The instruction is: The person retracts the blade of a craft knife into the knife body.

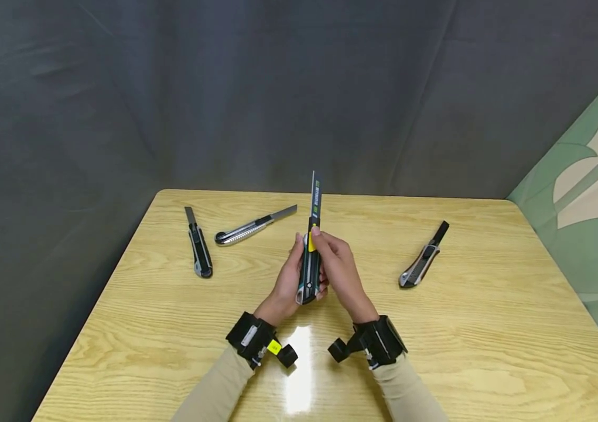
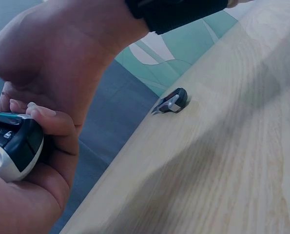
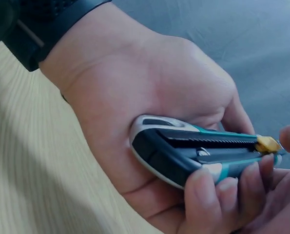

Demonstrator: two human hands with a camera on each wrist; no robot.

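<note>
Above the middle of the table, a black-and-teal utility knife (image 1: pixel 309 275) points away from me, its long blade (image 1: pixel 317 196) extended and bearing a blue printed strip. My left hand (image 1: pixel 285 287) grips the handle, with its fingers curled round the lower body in the right wrist view. The thumb of my right hand (image 1: pixel 343 272) is at the yellow slider (image 1: pixel 311 242), and its other fingers are largely hidden behind the knife. In the left wrist view, the handle's rounded end (image 2: pixel 30 144) shows within the left hand's curled fingers.
Three other utility knives lie on the wooden table (image 1: pixel 488 328): a black-and-grey one (image 1: pixel 201 249) at far left, a silver one (image 1: pixel 246 230) angled beside it, and a dark one (image 1: pixel 421 264) to the right. A grey curtain (image 1: pixel 299 94) hangs behind the table.
</note>
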